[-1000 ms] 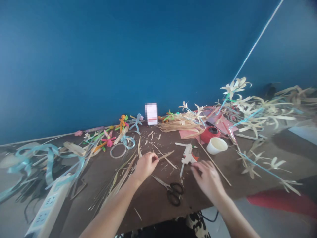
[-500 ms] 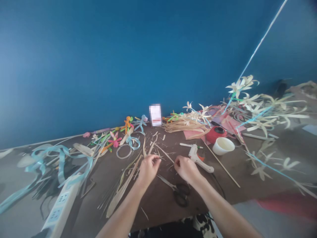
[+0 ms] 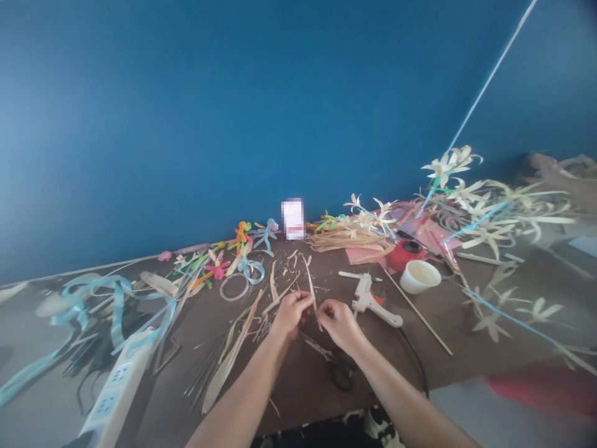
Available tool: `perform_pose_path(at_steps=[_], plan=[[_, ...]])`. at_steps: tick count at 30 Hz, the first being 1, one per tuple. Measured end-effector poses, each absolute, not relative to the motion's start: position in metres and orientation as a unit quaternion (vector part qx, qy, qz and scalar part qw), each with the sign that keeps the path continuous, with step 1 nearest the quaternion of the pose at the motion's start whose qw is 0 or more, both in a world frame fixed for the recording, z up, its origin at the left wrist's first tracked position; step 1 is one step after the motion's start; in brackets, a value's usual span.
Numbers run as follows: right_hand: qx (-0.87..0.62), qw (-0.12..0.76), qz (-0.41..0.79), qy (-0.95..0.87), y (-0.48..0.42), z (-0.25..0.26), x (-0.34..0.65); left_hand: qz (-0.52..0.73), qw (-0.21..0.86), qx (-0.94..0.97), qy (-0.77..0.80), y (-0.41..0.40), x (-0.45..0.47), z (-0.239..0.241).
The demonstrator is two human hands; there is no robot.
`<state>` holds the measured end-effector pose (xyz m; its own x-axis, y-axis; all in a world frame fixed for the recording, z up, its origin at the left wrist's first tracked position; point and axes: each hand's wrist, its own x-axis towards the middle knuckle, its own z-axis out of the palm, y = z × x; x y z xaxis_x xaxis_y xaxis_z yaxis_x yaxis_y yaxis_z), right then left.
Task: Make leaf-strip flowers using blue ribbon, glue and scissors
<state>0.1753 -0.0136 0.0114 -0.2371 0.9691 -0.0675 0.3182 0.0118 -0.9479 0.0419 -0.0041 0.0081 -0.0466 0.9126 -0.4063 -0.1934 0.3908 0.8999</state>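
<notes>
A thin pale strip of dried husk (image 3: 308, 270) runs away from me between my hands, its far end thin and slightly curled. My left hand (image 3: 290, 316) is closed, thumb and forefinger pinching the strip about midway. Close by on the right, my right hand (image 3: 339, 320) pinches its near end. Scissors (image 3: 321, 350) lie beneath and between my wrists, the dark handles toward me. Left of my left hand are long husk leaves (image 3: 232, 361) and thin dark wires. A white glue gun (image 3: 368, 300) rests just beyond my right hand.
To the right stand a white cup (image 3: 420, 276) and a red round object (image 3: 407, 252), with a thin stick (image 3: 422, 317) alongside. Husk flowers (image 3: 489, 211) spread at far right. Pale blue ribbon (image 3: 116, 298) and a power strip (image 3: 114, 389) are at left. A blue wall (image 3: 298, 112) rises behind.
My hands have come closer together. The strip, which slanted from the right hand toward the far left, now points away from me with both hands on it.
</notes>
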Motion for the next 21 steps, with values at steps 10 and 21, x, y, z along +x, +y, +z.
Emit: perform_pose_path(at_steps=[10,21], plan=[[-0.504,0.375,0.561,-0.539,-0.012,0.003,0.174,0.516,0.626,0.199,0.549,0.02,0.034,0.002],[-0.489,0.41,0.531,-0.557,-0.012,0.019,0.176,0.466,0.57,0.363,0.571,-0.006,0.044,0.026]])
